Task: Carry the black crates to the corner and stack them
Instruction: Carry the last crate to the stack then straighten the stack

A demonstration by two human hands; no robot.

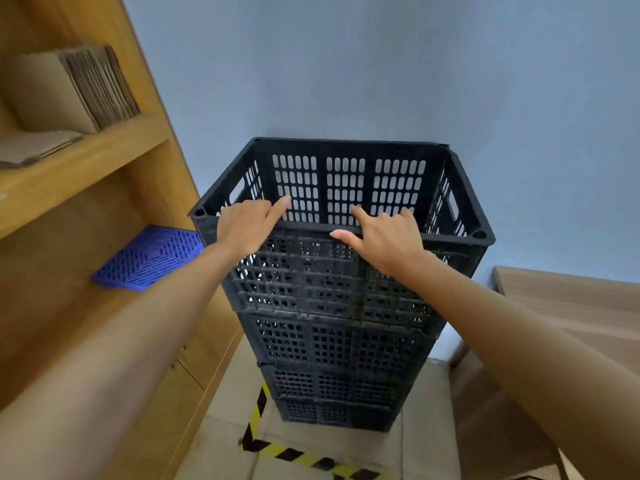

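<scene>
A tall stack of black slatted crates (332, 348) stands on the floor against the blue-grey wall, inside a corner marked with tape. The top black crate (346, 181) is empty and sits level on the others. My left hand (246, 225) lies on the left part of its near rim, fingers curled over the edge and the index finger stretched out. My right hand (384, 239) holds the near rim further right, thumb on the outside and fingers hooked inside.
A wooden shelf unit (86, 157) stands close on the left, holding flattened cardboard (76, 88) and a blue grid panel (149, 258). A wooden tabletop (571, 306) juts in at the right. Yellow-black tape (256, 420) marks the tiled floor around the stack's base.
</scene>
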